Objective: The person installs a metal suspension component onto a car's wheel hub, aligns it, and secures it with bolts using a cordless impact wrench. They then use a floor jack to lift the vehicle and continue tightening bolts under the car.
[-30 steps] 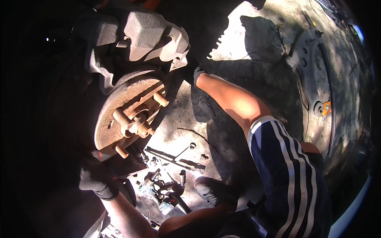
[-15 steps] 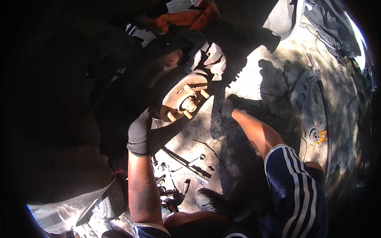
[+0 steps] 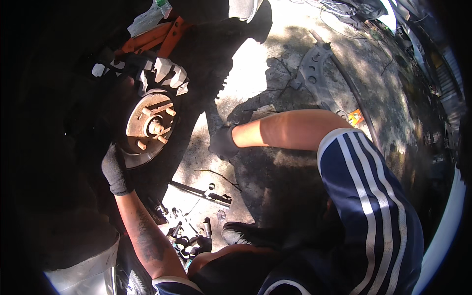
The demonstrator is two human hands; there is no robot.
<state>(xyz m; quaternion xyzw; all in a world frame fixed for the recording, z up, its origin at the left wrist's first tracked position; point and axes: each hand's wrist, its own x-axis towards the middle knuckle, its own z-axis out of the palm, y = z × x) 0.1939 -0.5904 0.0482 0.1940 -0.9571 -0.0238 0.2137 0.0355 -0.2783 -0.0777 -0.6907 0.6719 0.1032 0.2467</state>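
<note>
A rusty brake disc [image 3: 139, 160], with several wheel studs and a central hub [image 3: 156, 127], stands tilted at the left in a dark wheel well. My left hand [image 3: 116, 169], in a dark knit glove, is at the disc's lower left rim and appears to grip it; shadow and the rim hide its fingertips. Above the disc sits a brake caliper [image 3: 169, 75], lit along its edge. My right hand [image 3: 224, 142], also dark-gloved, is lowered near the ground right of the disc. Its fingers are in shadow, so I cannot make out anything in them.
Loose sockets and tools [image 3: 191, 238] lie on the concrete near my shoe [image 3: 238, 233], beside a long dark bar [image 3: 201, 192]. An orange jack [image 3: 155, 39] stands beyond the caliper. At the right lie a metal control arm [image 3: 310, 71] and a small orange item [image 3: 355, 117].
The view has swung right, so the disc and my left hand appear farther left. My right arm now stretches more sideways, its hand slightly nearer me. My left hand stays at the disc's rim.
</note>
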